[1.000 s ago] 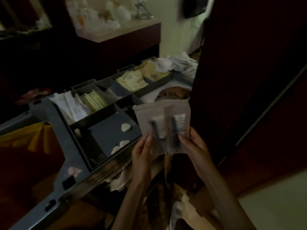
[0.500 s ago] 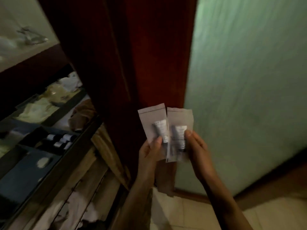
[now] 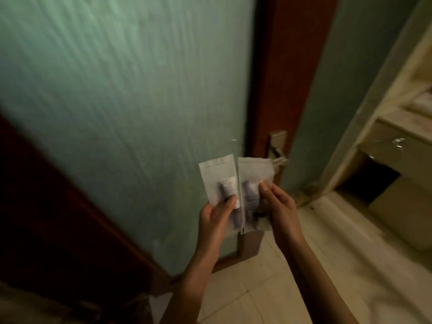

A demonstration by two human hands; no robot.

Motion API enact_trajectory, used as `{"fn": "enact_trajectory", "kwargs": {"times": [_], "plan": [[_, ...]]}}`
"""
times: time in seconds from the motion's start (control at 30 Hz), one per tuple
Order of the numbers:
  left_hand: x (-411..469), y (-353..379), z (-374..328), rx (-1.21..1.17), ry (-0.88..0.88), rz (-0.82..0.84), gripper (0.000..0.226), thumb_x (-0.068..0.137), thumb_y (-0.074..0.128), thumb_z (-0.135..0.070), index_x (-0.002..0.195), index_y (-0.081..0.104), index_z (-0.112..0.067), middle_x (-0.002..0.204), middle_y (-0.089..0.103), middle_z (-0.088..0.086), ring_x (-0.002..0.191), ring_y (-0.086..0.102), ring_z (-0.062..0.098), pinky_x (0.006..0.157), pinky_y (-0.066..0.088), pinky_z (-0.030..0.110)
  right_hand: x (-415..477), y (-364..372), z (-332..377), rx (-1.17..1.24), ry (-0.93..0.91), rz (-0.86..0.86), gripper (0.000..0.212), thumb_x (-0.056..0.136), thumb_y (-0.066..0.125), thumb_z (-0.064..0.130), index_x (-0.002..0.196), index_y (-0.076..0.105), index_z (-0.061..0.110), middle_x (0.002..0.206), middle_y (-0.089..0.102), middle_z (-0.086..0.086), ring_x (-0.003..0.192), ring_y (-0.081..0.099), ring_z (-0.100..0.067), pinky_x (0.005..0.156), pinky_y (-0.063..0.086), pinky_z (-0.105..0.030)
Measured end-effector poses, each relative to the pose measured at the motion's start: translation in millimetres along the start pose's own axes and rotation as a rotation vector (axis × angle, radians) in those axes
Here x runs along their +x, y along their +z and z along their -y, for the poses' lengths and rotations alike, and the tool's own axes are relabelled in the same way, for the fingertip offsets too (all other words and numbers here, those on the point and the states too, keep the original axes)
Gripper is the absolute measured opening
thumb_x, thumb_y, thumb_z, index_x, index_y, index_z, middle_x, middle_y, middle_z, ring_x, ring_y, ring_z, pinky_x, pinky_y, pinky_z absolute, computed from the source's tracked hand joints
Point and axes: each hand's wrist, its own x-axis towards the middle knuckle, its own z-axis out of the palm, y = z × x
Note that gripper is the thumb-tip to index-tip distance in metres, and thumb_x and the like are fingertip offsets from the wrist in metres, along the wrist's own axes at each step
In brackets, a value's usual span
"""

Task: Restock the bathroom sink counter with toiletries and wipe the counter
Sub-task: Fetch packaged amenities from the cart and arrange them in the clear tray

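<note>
— While peering down from head height: gripping what, and where?
— With the left hand (image 3: 214,220), pinching the left pouch (image 3: 216,174), thumb pressed on its face over a small white-capped tube. With the right hand (image 3: 280,206), clamping the right pouch (image 3: 254,171), fingertips on its front, dark tube inside. Both translucent, held upright before the frosted green door glass (image 3: 128,113).
— Touching each other?
— Hands apart, though near. Pouches side by side, inner long edges meeting; seemingly lapped a little, right over left. Upper right corner of the right pouch just in front of the door handle (image 3: 277,152).
— Edges around?
— Red-brown wooden stile (image 3: 292,78) running down directly behind the right pouch, bounding the glass on its right. Dark wood border (image 3: 46,218) slanting across the lower left. Far right, blurred: a pale ledge (image 3: 392,146) with a dark opening (image 3: 371,181) beneath; cannot tell whether that is the sink desk.
— Room for moving?
— Open cream floor tile (image 3: 268,288) below the forearms and off to the right, reaching the foot of the pale ledge. Tight on the left, with glass and dark wood filling that side.
</note>
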Motion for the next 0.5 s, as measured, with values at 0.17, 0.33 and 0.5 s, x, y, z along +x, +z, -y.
{"fn": "enact_trajectory", "kwargs": {"times": [0.17, 0.33, 0.5], "plan": [[1, 95, 28, -0.005, -0.106, 0.13, 0.041, 0.072, 0.081, -0.033, 0.107, 0.069, -0.017, 0.1, 0.074, -0.005, 0.097, 0.068, 0.01, 0.085, 0.054, 0.029, -2, -95, 16, -0.034, 0.024, -0.206, 0.022, 0.094, 0.054, 0.029, 0.086, 0.073, 0.023, 0.088, 0.071, -0.006, 0.079, 0.064, -0.019, 0.072, 0.05, -0.034], [-8, 161, 57, 0.171, -0.162, 0.322, 0.072, 0.057, 0.074, -0.075, 0.113, 0.067, -0.03, 0.119, 0.066, -0.008, 0.113, 0.061, 0.011, 0.102, 0.046, 0.042, -15, -161, 23, -0.053, 0.018, -0.412, 0.019, 0.094, 0.055, 0.025, 0.087, 0.072, 0.018, 0.087, 0.071, -0.008, 0.081, 0.064, -0.02, 0.077, 0.051, -0.039], [-12, 204, 69, 0.056, -0.268, 0.416, 0.046, 0.056, 0.084, -0.056, 0.091, 0.078, -0.027, 0.106, 0.073, 0.005, 0.108, 0.065, 0.024, 0.101, 0.046, 0.051, -18, -198, 21, -0.072, 0.033, -0.536, 0.021, 0.095, 0.054, 0.025, 0.087, 0.072, 0.017, 0.089, 0.07, -0.012, 0.084, 0.065, -0.028, 0.078, 0.051, -0.044]]}}
